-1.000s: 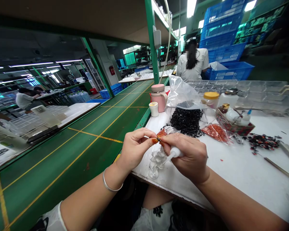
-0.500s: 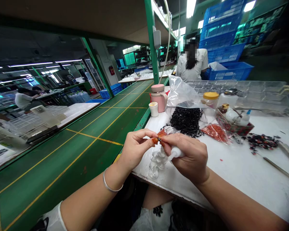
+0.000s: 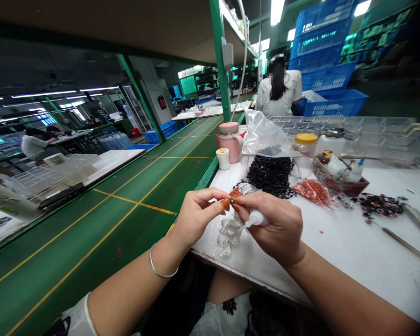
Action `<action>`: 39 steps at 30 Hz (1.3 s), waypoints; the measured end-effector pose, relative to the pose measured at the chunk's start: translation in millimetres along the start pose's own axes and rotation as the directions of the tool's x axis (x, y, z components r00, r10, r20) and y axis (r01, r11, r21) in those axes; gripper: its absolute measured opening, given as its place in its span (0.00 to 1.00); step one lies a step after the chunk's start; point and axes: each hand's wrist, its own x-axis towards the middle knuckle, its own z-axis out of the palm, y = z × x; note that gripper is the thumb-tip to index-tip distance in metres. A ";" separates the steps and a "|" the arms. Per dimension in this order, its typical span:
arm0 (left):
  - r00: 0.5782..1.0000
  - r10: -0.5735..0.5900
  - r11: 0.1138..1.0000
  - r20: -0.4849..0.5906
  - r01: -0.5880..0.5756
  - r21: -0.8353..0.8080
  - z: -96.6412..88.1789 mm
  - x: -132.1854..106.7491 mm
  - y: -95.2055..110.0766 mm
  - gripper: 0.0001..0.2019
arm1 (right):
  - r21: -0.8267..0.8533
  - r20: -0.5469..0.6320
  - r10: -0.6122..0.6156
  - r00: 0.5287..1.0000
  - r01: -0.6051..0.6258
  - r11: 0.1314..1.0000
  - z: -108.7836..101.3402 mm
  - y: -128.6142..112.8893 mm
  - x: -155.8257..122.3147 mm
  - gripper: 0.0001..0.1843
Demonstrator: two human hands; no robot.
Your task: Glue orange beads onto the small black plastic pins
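Over the front of the white table, both my hands meet fingertip to fingertip at a tiny dark part [image 3: 232, 201], too small to name. My left hand [image 3: 195, 213] pinches it between thumb and forefinger. My right hand [image 3: 279, 225] pinches at the same spot, while its lower fingers are curled round a small white squeeze bottle [image 3: 257, 218] whose narrow nozzle points left. Below lie crumpled white strips [image 3: 228, 235]. Just beyond my fingers are a heap of black small parts [image 3: 271, 175] and a little orange material [image 3: 235, 192], partly hidden.
A green conveyor belt [image 3: 126, 224] with yellow lines runs along my left. On the table [image 3: 346, 252] are a bag of orange-red parts [image 3: 313, 192], a pink mug [image 3: 230, 142], a patterned box [image 3: 346, 184] and a metal tool [image 3: 408, 245]. A co-worker [image 3: 280, 91] sits beyond.
The belt's yellow cross lines have slid slightly toward me and to the left. My hands stay almost in place, with only a small shift of the fingertips around the part.
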 end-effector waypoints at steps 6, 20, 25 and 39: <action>0.997 -0.073 0.996 0.018 0.072 0.043 -2.4 0.6 1.0 0.07 | 0.017 0.051 0.111 0.993 -0.112 0.994 -1.0 1.7 -0.8 0.08; 0.989 0.146 0.913 -0.023 -0.126 0.387 2.1 0.0 3.6 0.07 | 0.061 0.054 0.399 0.915 -0.402 0.914 -1.8 5.7 1.0 0.03; 0.979 0.206 0.835 0.001 -0.176 0.521 2.6 -1.5 3.8 0.06 | 0.110 0.114 0.498 0.860 -0.509 0.854 -0.5 7.7 0.4 0.05; 0.995 0.042 0.882 0.089 -0.079 0.464 0.8 -0.9 7.4 0.17 | 0.047 0.113 0.333 0.936 -0.339 0.939 -0.3 12.4 0.0 0.04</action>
